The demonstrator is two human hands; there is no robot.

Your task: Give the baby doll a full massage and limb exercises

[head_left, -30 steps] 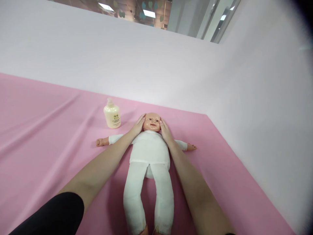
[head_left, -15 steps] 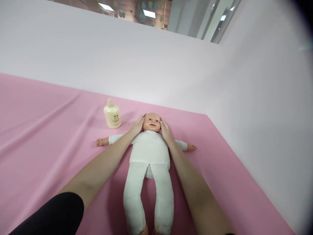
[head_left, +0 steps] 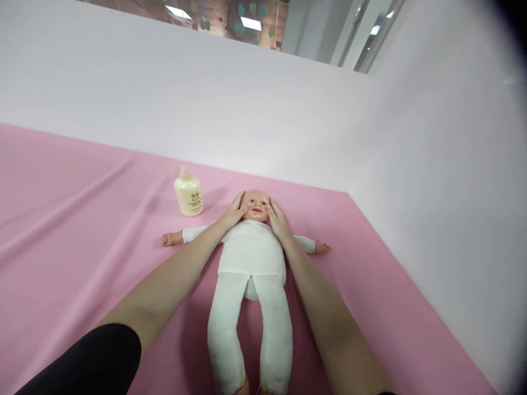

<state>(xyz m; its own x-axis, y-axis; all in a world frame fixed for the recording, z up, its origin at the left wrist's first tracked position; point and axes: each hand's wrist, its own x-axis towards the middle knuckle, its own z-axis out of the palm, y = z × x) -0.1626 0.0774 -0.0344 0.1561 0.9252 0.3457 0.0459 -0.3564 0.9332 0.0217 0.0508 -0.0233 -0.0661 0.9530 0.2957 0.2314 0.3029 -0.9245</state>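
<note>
Pink cloth (head_left: 82, 219) covers the whole bench, with a few long folds running across it. White walls stand behind it and along its right edge.

A baby doll (head_left: 252, 249) in a white suit lies on its back near the far right corner of the bench. Its head points to the back wall and its legs point to the person. Its small arms stick out to both sides.

The left hand (head_left: 233, 214) rests on one side of the doll's head (head_left: 256, 204). The right hand (head_left: 278, 219) rests on the other side. Each grip is spread, with flat fingers and thumbs laid on the cheeks. The hands cup the head, they do not pinch it.

A cream bottle (head_left: 189, 192) with a pump top stands just beside the doll's head, close to the left hand and the back edge.

What could go wrong? The left arm lies close to the bottle, so a wide swing of that arm could knock it over. The thumbs sit near the doll's eyes, so a slip could poke them. A hard push might turn the head or slide the doll and bunch up the cloth.
</note>
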